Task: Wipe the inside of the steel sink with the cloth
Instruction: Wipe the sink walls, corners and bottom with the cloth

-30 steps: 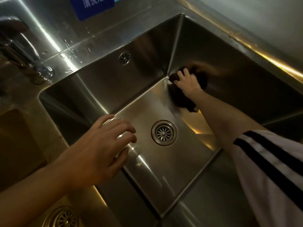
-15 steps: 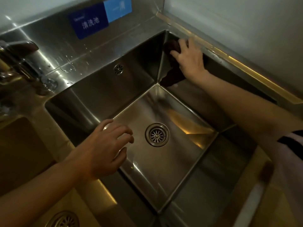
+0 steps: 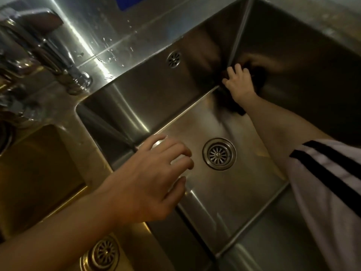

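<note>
the right hand [image 3: 239, 83] is deep in the sink [image 3: 148, 98], at the far corner where the back wall, the right wall and the bottom meet. it presses a dark cloth [image 3: 233, 106] against this corner; the fingers [image 3: 239, 68] are spread a little and lie flat on the cloth, and part of the cloth hangs out below the wrist onto the bottom. half a second ago this hand was much higher, near the top edge of the same corner, with the cloth on the upper wall. now it has come down to the bottom, close to the place where it was one second ago.

the left hand [image 3: 150, 180] holds nothing. it hovers over the near left part of the sink, above the divider between the two basins, with the fingers loosely apart and a little curled. its pose is almost the same as in both earlier pictures.

the drain [image 3: 219, 154] is in the middle of the bottom, between the two hands and not covered. a small round overflow hole [image 3: 173, 59] is on the back wall. a white sleeve [image 3: 332, 184] with black stripes is at the right edge. the tap [image 3: 45, 47] stands at the upper left on the wet steel surface [image 3: 109, 42], blurred. a second drain [image 3: 103, 254] shows in the left basin, under the left forearm. the view sits lower and closer than half a second ago, so the blue sign [image 3: 129, 4] is nearly cut off at the top.
</note>
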The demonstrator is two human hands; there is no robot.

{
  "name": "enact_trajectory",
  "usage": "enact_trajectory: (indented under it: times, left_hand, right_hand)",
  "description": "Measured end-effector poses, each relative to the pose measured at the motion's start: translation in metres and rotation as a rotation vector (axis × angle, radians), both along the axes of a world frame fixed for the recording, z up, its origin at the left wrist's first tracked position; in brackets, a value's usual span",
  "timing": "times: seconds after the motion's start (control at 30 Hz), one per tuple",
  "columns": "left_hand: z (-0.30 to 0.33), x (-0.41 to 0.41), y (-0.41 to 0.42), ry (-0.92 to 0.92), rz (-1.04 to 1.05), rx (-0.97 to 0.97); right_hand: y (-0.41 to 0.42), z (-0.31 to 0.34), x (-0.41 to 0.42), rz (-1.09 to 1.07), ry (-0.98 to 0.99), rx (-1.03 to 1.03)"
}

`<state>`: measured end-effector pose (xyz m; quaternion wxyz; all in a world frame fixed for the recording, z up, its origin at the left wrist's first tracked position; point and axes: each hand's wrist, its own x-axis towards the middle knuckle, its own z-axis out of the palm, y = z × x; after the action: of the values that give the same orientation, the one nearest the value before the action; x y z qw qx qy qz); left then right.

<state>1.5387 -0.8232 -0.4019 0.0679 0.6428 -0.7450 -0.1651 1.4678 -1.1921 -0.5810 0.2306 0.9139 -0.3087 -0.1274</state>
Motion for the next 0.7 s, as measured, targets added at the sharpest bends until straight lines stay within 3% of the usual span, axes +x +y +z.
enact_trajectory:
  times: [0.17, 0.27, 0.43, 0.6, 0.7]
  left_hand:
    - [0.001, -0.001, -0.001, -0.003, -0.015, 0.002]
    - [-0.001, -0.002, 0.0, -0.028, -0.016, -0.017]
    - [0.0, -0.004, -0.002, -0.052, -0.028, -0.041]
    - [0.0, -0.004, 0.0, -0.029, -0.038, -0.043]
    - [-0.003, -0.003, -0.001, -0.028, -0.043, -0.051]
  right_hand:
    - [-0.005, 0.025, -0.013, 0.077, -0.234, -0.031]
    - [-0.016, 0.061, -0.019, 0.246, -0.479, -0.195]
    - [-0.021, 0.141, -0.026, 0.404, -0.676, -0.415]
    - [-0.026, 0.146, -0.023, 0.492, -0.68, -0.487]
    - [-0.028, 0.115, -0.014, 0.516, -0.557, -0.447]
